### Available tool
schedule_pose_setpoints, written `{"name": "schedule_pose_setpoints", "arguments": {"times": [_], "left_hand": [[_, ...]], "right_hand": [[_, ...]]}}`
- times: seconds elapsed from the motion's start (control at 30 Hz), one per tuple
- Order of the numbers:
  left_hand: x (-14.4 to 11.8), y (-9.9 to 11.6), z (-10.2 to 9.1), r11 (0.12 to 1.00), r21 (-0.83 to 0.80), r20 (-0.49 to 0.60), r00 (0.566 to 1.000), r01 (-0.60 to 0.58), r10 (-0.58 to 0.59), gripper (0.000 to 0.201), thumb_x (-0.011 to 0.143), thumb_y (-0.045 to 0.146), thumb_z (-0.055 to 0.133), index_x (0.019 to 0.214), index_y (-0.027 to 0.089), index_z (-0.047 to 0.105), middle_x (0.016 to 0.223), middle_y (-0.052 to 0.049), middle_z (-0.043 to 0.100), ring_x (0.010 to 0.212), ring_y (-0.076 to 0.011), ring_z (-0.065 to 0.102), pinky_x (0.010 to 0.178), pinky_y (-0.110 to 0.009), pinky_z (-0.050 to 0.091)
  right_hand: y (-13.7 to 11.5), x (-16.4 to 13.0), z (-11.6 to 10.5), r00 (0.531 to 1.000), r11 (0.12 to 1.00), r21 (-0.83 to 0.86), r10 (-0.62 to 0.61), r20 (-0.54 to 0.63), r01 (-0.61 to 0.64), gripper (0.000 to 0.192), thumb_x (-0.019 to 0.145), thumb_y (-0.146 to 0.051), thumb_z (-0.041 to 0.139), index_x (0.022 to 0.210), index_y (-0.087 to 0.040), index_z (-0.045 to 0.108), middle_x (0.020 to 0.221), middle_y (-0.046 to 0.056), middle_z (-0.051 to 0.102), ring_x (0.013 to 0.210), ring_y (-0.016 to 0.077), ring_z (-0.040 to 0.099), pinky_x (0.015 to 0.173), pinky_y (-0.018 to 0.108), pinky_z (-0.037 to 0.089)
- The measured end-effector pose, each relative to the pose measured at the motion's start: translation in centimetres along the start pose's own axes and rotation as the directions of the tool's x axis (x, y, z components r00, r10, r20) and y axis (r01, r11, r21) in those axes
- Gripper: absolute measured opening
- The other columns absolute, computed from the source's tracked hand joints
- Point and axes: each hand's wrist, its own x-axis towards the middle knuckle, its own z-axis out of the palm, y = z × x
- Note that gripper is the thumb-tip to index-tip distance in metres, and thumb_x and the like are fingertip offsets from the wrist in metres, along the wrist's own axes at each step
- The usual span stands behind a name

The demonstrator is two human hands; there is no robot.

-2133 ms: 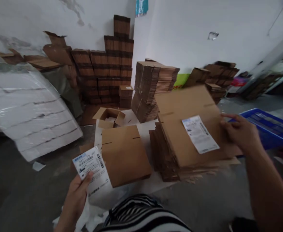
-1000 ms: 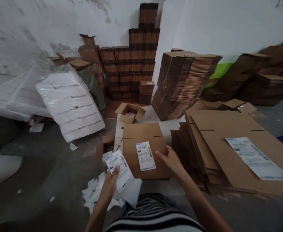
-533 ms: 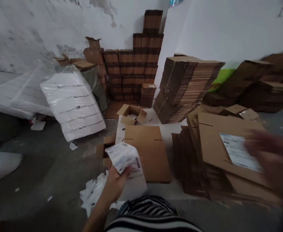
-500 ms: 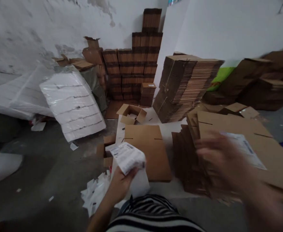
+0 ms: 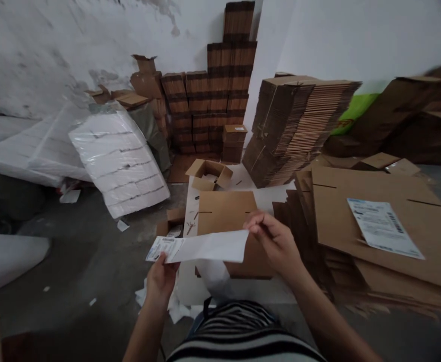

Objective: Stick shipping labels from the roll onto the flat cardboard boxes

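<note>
A white label strip (image 5: 201, 248) is stretching between both hands, held level above the flat box (image 5: 228, 221) lying on the floor in front of the person. The left hand (image 5: 160, 279) is pinching the strip's printed left end between thumb and fingers; the right hand (image 5: 277, 241) is pinching its upper right corner, fingers closed on the paper. The two hands are well apart, with the strip spanning the gap.

The flat box is resting on a white sheet (image 5: 243, 289), and crumpled white backing paper (image 5: 175, 309) is lying just beside the left wrist. Beyond the flat box, a small open box (image 5: 210, 174) is sitting with its flaps spread; something pale is showing inside it, too small to tell what. Another small open box (image 5: 173, 223) is sitting to the left of the flat box, its contents unclear.

To the right, a pile of flattened cartons (image 5: 374, 236) is leaning, with a printed label (image 5: 384, 228) stuck on the top one. Behind it a bundled stack of cartons (image 5: 296, 125) is standing, and more dark cartons (image 5: 209, 100) are rising against the wall (image 5: 54, 45). Wrapped white foam sheets (image 5: 118, 161) are leaning at the left on the grey floor (image 5: 73, 271).
</note>
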Motion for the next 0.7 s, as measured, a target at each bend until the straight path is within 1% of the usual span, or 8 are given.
{"name": "schedule_pose_setpoints", "arguments": {"times": [0.1, 0.17, 0.23, 0.3, 0.37, 0.43, 0.53, 0.7], "left_hand": [[1.7, 1.7, -2.4, 0.989, -0.002, -0.094, 0.984, -0.151, 0.15, 0.026, 0.094, 0.012, 0.035, 0.109, 0.016, 0.055, 0.073, 0.001, 0.067, 0.064, -0.0088, 0.063, 0.064, -0.019, 0.051], [1.6, 2.2, -3.1, 0.98, 0.025, -0.09, 0.975, -0.2, 0.201, 0.025, 0.094, 0.012, 0.034, 0.102, 0.017, 0.057, 0.074, 0.002, 0.068, 0.063, -0.0076, 0.063, 0.062, -0.017, 0.05], [0.8, 1.7, -3.0, 0.984, 0.084, 0.02, 0.988, -0.156, 0.154, 0.016, 0.09, 0.015, 0.045, 0.092, 0.013, 0.061, 0.073, -0.001, 0.069, 0.064, -0.0112, 0.064, 0.062, -0.02, 0.051], [-0.1, 0.3, -2.6, 0.978, 0.192, 0.155, 0.987, -0.077, 0.047, 0.011, 0.082, 0.02, 0.061, 0.085, 0.01, 0.064, 0.071, -0.005, 0.07, 0.069, -0.0179, 0.067, 0.066, -0.027, 0.053], [-0.8, -1.4, -2.2, 0.937, 0.346, 0.224, 0.974, -0.039, -0.043, 0.021, 0.075, 0.027, 0.07, 0.085, 0.01, 0.066, 0.073, -0.008, 0.072, 0.079, -0.0236, 0.069, 0.075, -0.032, 0.054], [-1.2, -2.8, -2.0, 0.886, 0.46, 0.241, 0.968, -0.049, -0.072, 0.023, 0.073, 0.032, 0.071, 0.084, 0.012, 0.067, 0.078, -0.009, 0.074, 0.093, -0.026, 0.067, 0.084, -0.033, 0.052], [-1.8, -3.4, -1.6, 0.909, 0.416, 0.232, 0.969, -0.025, -0.079, 0.019, 0.077, 0.029, 0.068, 0.086, 0.013, 0.066, 0.083, -0.01, 0.074, 0.101, -0.0258, 0.066, 0.089, -0.034, 0.051], [-3.5, -1.5, 0.2, 0.978, 0.191, 0.267, 0.955, 0.08, -0.13, 0.014, 0.078, 0.013, 0.06, 0.091, 0.011, 0.065, 0.085, -0.01, 0.074, 0.09, -0.0251, 0.069, 0.083, -0.036, 0.056]], "right_hand": [[2.8, 1.7, -0.4, 0.971, 0.989, -0.087, 0.099, -0.215, -0.121, 0.022, 0.091, -0.036, 0.043, 0.082, -0.019, 0.052, 0.074, 0.0, 0.053, 0.069, 0.0121, 0.05, 0.065, 0.023, 0.04], [5.8, 1.8, 0.7, 0.957, 0.923, -0.28, 0.218, -0.191, -0.266, 0.022, 0.089, -0.037, 0.043, 0.087, -0.017, 0.054, 0.076, 0.002, 0.056, 0.07, 0.0138, 0.051, 0.066, 0.025, 0.041], [8.6, 0.9, 2.0, 0.94, 0.818, -0.47, 0.327, -0.095, -0.332, 0.026, 0.079, -0.035, 0.057, 0.097, -0.016, 0.059, 0.092, 0.007, 0.062, 0.085, 0.0195, 0.056, 0.078, 0.032, 0.043], [10.7, -0.7, 2.7, 0.935, 0.724, -0.615, 0.35, -0.063, -0.313, 0.054, 0.066, -0.032, 0.072, 0.116, -0.019, 0.057, 0.124, 0.013, 0.055, 0.113, 0.0291, 0.048, 0.094, 0.042, 0.036], [12.1, -2.5, 2.1, 0.917, 0.601, -0.719, 0.377, -0.132, -0.351, 0.076, 0.06, -0.034, 0.076, 0.13, -0.022, 0.048, 0.144, 0.014, 0.037, 0.131, 0.036, 0.032, 0.102, 0.052, 0.027], [12.9, -3.9, 0.7, 0.849, 0.505, -0.723, 0.482, -0.217, -0.472, 0.074, 0.064, -0.041, 0.073, 0.13, -0.018, 0.048, 0.14, 0.017, 0.042, 0.13, 0.0373, 0.035, 0.1, 0.054, 0.031], [12.4, -4.8, -1.2, 0.765, 0.569, -0.536, 0.584, -0.27, -0.624, 0.056, 0.071, -0.048, 0.063, 0.116, -0.015, 0.057, 0.111, 0.016, 0.063, 0.108, 0.0329, 0.056, 0.087, 0.047, 0.045], [4.9, -3.8, -3.7, 0.854, 0.808, -0.39, 0.245, -0.458, -0.442, 0.05, 0.078, -0.048, 0.054, 0.117, -0.015, 0.052, 0.109, 0.013, 0.063, 0.099, 0.0247, 0.06, 0.084, 0.039, 0.049]]}}
